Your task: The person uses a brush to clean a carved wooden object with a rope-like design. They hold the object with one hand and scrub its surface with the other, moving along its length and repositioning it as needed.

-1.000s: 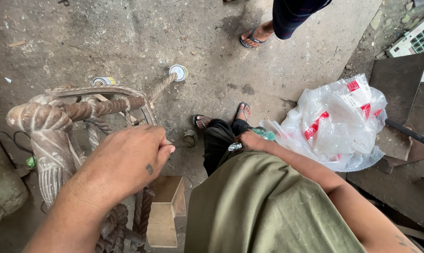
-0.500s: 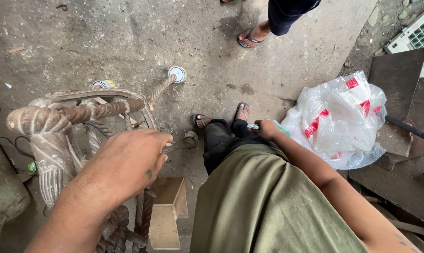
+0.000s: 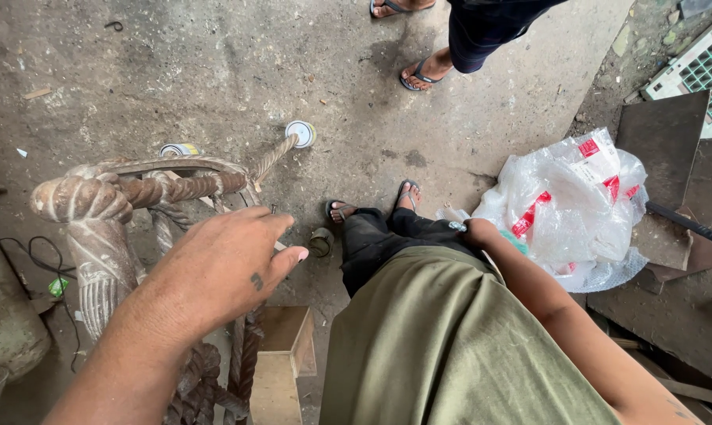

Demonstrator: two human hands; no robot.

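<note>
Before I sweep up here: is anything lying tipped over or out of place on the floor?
Yes: a small can lies on its side on the concrete beyond the carved chair, and a second can lies beside the frame.

Olive-green shirt, black trousers, flip-flops, bare forearms, small dark mark on the left hand (image 3: 226,271)

One view only, from the person's head, looking almost straight down along an olive shirt (image 3: 442,346) to sandalled feet (image 3: 371,206) on the concrete floor (image 3: 214,71). The left hand (image 3: 222,267) and carved wooden frame (image 3: 104,228) sit close below; the plastic bag (image 3: 576,205) lies farther right (another person's legs (image 3: 482,31) cross the top edge).
</note>
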